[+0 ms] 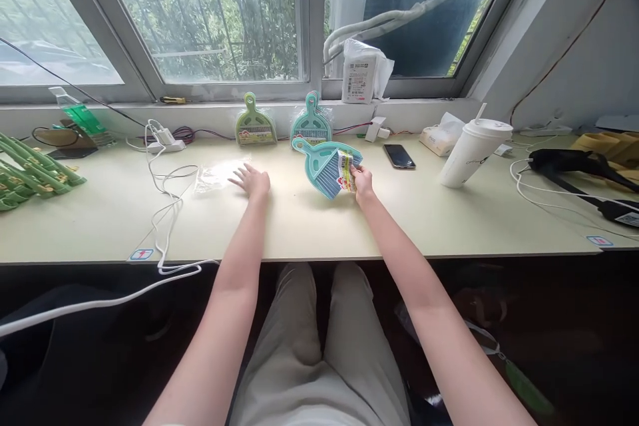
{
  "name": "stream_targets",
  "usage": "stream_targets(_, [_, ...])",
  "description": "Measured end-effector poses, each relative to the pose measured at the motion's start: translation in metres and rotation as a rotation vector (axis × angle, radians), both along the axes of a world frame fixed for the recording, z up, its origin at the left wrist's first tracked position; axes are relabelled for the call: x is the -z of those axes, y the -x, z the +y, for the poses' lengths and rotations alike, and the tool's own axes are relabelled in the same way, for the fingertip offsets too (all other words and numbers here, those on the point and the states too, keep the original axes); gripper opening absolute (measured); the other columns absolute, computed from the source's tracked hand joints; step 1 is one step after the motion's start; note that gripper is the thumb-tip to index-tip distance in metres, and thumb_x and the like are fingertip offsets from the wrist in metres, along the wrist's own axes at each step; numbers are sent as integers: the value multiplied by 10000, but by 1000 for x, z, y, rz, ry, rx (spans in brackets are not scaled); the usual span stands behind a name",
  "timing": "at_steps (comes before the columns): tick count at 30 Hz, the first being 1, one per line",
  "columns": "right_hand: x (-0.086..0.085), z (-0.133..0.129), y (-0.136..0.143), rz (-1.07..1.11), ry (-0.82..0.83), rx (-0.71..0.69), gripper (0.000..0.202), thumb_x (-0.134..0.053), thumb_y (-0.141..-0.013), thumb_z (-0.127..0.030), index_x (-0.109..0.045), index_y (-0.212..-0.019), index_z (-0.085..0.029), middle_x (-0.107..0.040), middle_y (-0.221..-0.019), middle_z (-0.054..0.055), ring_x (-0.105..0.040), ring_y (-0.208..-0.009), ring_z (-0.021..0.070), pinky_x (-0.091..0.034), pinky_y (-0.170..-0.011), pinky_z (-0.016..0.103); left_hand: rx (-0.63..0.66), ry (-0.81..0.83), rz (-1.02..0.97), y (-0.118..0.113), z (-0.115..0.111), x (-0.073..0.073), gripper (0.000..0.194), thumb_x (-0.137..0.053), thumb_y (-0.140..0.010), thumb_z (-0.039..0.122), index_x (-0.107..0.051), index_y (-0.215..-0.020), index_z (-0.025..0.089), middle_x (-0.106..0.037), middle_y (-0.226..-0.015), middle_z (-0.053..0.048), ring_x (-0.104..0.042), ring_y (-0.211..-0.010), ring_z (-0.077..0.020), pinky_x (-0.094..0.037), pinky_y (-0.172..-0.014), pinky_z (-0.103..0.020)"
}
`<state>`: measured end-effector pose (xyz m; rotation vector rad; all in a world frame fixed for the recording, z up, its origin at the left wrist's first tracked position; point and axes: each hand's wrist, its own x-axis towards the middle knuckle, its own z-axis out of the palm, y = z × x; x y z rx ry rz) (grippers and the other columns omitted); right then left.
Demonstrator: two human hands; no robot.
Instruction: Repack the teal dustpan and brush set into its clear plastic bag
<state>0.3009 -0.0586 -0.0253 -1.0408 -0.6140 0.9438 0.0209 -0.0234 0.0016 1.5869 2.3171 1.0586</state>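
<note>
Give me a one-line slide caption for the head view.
Right hand lifts a teal mini brush over the desk; left hand touches a clear plastic bag.

surface: pale desk [299, 226] under the window | far left: green clips [30, 176], white charger with cable [164, 141] | centre: clear plastic bag [217, 175], left hand [252, 181] flat on desk | far right of centre: phone [399, 156], tissue pack [439, 136], white cup [472, 152] | right edge: black tool [579, 163]

Two hands [254, 181] [362, 181], one teal brush [327, 163], two dustpans [255, 121] [311, 121], one phone [399, 156], one cup [473, 152], perhaps one plastic bag [217, 174] by the left fingertips.
</note>
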Motion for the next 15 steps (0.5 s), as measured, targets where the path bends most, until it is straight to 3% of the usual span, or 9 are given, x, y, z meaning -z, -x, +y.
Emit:
stream_targets(3, [0,-1,-1,-10,11,-6,192,-714,-803,-281,-545,-789,-191,-640,-653,-39,-651,-589,108,-573,-564,228,54,165,32,8,10,13,692,-527,-833,279,-349,-1441,2,-240,-1545,-316,-105,-1487,-400,9,-1146,-647])
stream_targets(7, [1,-3,1,-17,32,-30,197,-712,-806,-295,-544,-789,-194,-650,-679,-30,-656,-604,115,-570,-534,230,136,108,21,4,14,19,661,-550,-817,278,-387,-1426,77,-177,-1589,-257,-83,-1491,-392,-28,-1150,-640])
stream_targets(11, [-1,-6,6,-47,16,-50,206,-720,-805,-304,-552,-782,-187,-662,-711,-19,-657,-613,116,-570,-558,236,194,112,39,3,10,18,595,-532,-829,247,-421,-1390,80,-335,-1520,-265,-172,-1474,-378,15,-1153,-630])
stream_targets(13, [-2,-9,9,-44,14,-55,201,-721,-803,-304,-561,-792,-183,-663,-714,-15,-654,-607,120,-569,-557,246,187,83,52,3,6,14,636,-541,-826,238,-380,-1414,59,-283,-1539,-279,-122,-1486,-378,22,-1151,-630])
stream_targets(15, [-3,-11,12,-36,8,-54,203,-724,-798,-310,-566,-799,-182,-667,-717,-13,-654,-606,126,-570,-558,257,229,-59,25,-1,1,6,707,-546,-837,257,-288,-1472,82,-155,-1594,-247,-20,-1503,-353,-23,-1168,-603])
